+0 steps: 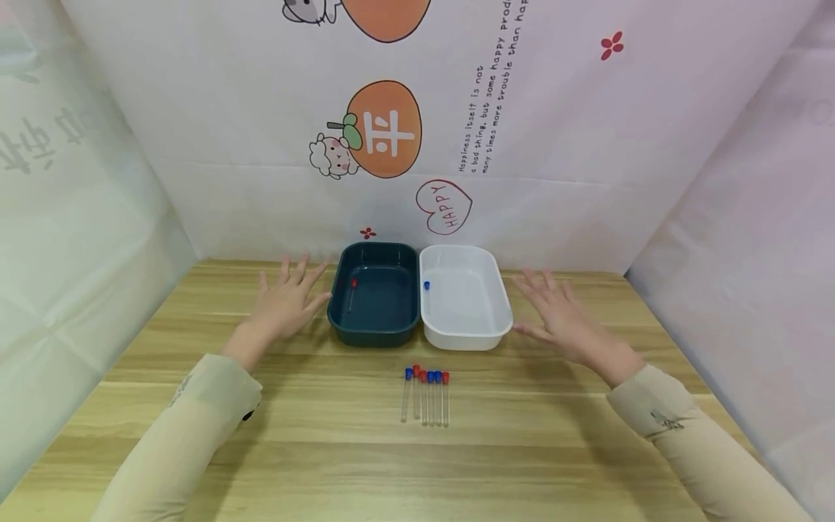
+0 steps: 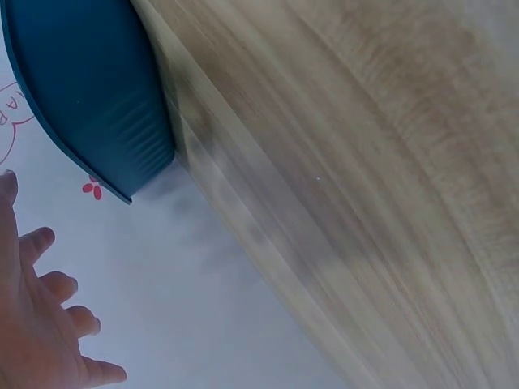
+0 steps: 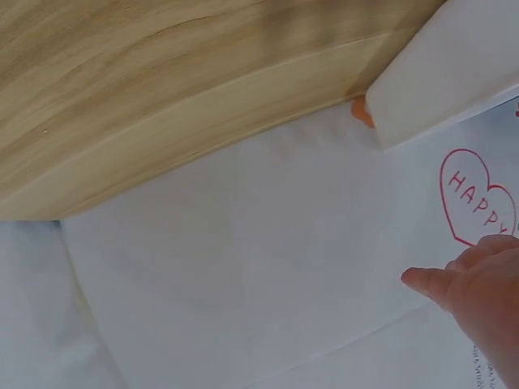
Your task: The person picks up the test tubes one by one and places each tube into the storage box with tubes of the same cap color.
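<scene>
In the head view, the left arm (image 1: 179, 428) angles up from the lower left, the right arm (image 1: 694, 438) from the lower right; the left hand (image 1: 287, 301) and right hand (image 1: 561, 315) are splayed.

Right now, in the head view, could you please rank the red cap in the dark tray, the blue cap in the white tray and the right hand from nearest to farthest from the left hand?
1. Red cap: inside the dark tray, beside the left hand.
2. Blue cap: white tray, left side.
3. Right hand: past the white tray.
</scene>
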